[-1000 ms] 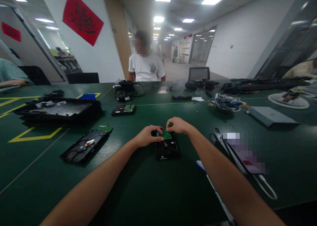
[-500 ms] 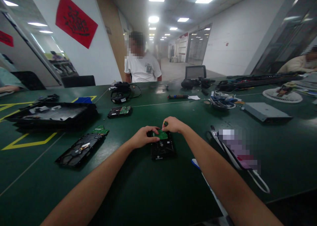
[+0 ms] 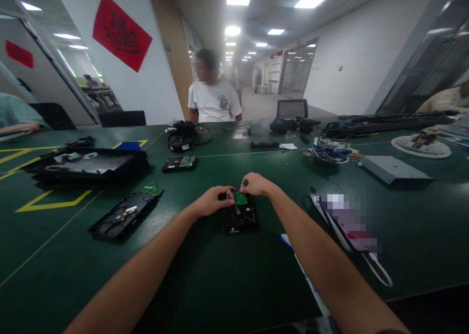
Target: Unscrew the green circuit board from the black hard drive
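Observation:
A black hard drive (image 3: 240, 221) lies flat on the table in front of me, with a green circuit board (image 3: 240, 198) at its far end. My left hand (image 3: 214, 201) is at the drive's left side, thumb and forefinger closed at the board's left edge. Over the far right corner, my right hand (image 3: 256, 184) pinches a small screwdriver (image 3: 245, 182). Only its dark, yellow-marked handle end shows; the tip is hidden behind the fingers. Left of my left arm rests another black drive (image 3: 122, 216) with a green board sticking out at its far end.
A third drive (image 3: 179, 163) lies farther back. Black trays (image 3: 88, 165) are stacked at left. To the right are a lanyard with a badge (image 3: 351, 221), a grey metal box (image 3: 395, 170) and a bowl of cables (image 3: 330, 151). Across the table is a person (image 3: 214, 99).
My head view has shifted slightly, moving the scene a little. My left thumb has drawn back a bit toward the board's left edge. My right hand stays at the far right corner.

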Tool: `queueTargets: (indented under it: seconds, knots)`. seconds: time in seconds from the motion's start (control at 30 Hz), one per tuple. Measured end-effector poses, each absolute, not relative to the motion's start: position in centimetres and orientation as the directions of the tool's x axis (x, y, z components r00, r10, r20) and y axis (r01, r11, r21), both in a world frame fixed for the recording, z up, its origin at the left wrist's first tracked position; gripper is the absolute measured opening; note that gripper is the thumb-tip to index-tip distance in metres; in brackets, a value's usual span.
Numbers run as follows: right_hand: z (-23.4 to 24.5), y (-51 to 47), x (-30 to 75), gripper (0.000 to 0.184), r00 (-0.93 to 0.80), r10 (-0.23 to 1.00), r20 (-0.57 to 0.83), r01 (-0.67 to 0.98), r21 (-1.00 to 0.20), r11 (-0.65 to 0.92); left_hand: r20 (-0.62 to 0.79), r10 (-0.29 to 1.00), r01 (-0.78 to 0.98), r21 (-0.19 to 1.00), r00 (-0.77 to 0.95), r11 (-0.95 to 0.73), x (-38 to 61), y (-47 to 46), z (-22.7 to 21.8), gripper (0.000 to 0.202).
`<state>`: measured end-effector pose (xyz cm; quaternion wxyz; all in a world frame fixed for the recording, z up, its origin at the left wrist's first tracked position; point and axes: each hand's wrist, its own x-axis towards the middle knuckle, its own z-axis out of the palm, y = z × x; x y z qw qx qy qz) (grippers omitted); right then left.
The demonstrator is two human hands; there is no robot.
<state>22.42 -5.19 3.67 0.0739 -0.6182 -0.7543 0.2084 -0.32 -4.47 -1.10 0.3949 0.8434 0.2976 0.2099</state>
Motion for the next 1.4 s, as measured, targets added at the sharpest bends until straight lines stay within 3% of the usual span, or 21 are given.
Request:
queueTargets:
  seconds: [0.4, 1.17, 1.4]
  knots:
    - [3.4, -4.6, 23.4, 0.018, -0.167, 0.975, -0.146, 0.885, -0.459, 0.083, 0.168, 0.677, 0.296, 0.806, 0.716, -0.513, -0.6, -4.7, -1.8, 0.020]
    - [3.4, -5.0, 22.5, 0.011, -0.290, 0.951, -0.102, 0.866, -0.452, 0.216, 0.218, 0.700, 0.232, 0.842, 0.680, -0.487, -0.4, -4.4, -2.6, 0.030]
    - [3.0, -4.9, 22.5, 0.012, -0.265, 0.959, -0.102, 0.859, -0.477, 0.187, 0.233, 0.685, 0.226, 0.830, 0.691, -0.510, -0.5, -4.3, -2.7, 0.029]
